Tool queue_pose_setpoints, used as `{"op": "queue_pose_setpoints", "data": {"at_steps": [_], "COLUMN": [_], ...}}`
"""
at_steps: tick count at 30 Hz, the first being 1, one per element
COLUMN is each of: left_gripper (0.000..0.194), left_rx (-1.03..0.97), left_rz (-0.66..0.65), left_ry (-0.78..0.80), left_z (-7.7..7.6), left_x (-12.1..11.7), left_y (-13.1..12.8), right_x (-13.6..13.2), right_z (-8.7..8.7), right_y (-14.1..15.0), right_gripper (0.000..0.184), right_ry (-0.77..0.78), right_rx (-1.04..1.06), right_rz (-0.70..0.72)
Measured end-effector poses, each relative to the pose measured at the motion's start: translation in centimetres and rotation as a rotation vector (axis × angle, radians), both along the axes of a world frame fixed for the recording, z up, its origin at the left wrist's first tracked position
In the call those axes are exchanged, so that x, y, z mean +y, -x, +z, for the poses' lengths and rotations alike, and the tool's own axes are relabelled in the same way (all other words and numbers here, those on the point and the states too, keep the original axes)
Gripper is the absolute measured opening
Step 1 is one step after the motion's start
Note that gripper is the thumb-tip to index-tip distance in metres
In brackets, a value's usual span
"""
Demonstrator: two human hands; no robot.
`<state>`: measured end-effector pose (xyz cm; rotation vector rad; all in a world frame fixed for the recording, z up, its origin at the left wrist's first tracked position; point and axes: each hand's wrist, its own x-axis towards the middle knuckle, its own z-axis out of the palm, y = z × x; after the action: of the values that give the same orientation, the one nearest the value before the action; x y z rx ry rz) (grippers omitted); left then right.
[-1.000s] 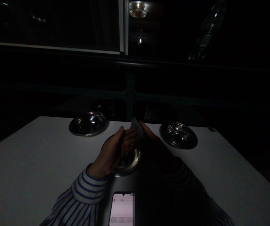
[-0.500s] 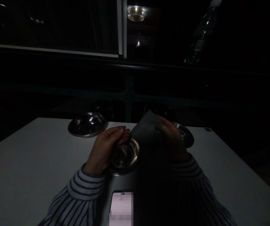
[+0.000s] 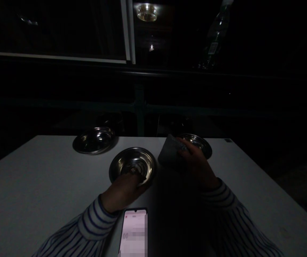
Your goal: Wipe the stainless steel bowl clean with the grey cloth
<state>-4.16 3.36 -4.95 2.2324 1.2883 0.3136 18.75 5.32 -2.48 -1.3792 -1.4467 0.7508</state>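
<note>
The scene is very dark. A steel bowl [image 3: 132, 165] stands on the white table [image 3: 35, 185] in front of me. My left hand [image 3: 122, 191] rests at the bowl's near rim, fingers curled over its edge. My right hand [image 3: 195, 162] holds a grey folded cloth [image 3: 169, 152] just right of that bowl, above the table. Both wrists wear blue-striped white sleeves.
Two more steel bowls stand farther back, one at the left [image 3: 94, 140] and one at the right [image 3: 199, 142], partly behind my right hand. A lit phone [image 3: 134, 232] lies at the table's near edge. A dark railing and a window frame lie beyond.
My right hand carried the cloth away from the middle bowl, to the right and down. My left hand dropped from over the bowl to its near rim, so the bowl is uncovered.
</note>
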Motion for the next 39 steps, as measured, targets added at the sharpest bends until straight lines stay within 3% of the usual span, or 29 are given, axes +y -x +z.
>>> {"op": "queue_pose_setpoints", "data": {"at_steps": [5,10,18,21,29,39], "left_gripper": [0.033,0.032,0.035,0.037,0.029,0.020], "left_rx": [0.124,0.141,0.079,-0.023,-0.452,-0.681], "left_rz": [-0.027,-0.081,-0.027,0.020,0.272,0.505], "left_ry": [-0.065,-0.191,-0.379,-0.339,-0.017,0.128], "left_z": [-0.9,-0.7,0.2,1.1,2.4,3.7], "left_x": [-0.8,-0.9,-0.9,-0.3,1.6,2.3], "left_y": [-0.2,0.1,0.7,1.3,2.5,1.5], "right_x": [-0.4,-0.5,-0.9,-0.9,-0.6,-0.7], "right_z": [-0.7,-0.9,-0.9,-1.0,-1.1,0.0], "right_y": [-0.5,-0.5,0.1,0.1,-0.2,2.1], "right_gripper": [0.050,0.049,0.046,0.044,0.043,0.038], "right_ry": [-0.011,-0.013,0.005,-0.005,-0.021,-0.083], "right_rx": [0.004,-0.006,-0.020,-0.001,-0.026,-0.166], "right_rz": [-0.032,-0.012,0.032,0.044,0.018,0.062]}}
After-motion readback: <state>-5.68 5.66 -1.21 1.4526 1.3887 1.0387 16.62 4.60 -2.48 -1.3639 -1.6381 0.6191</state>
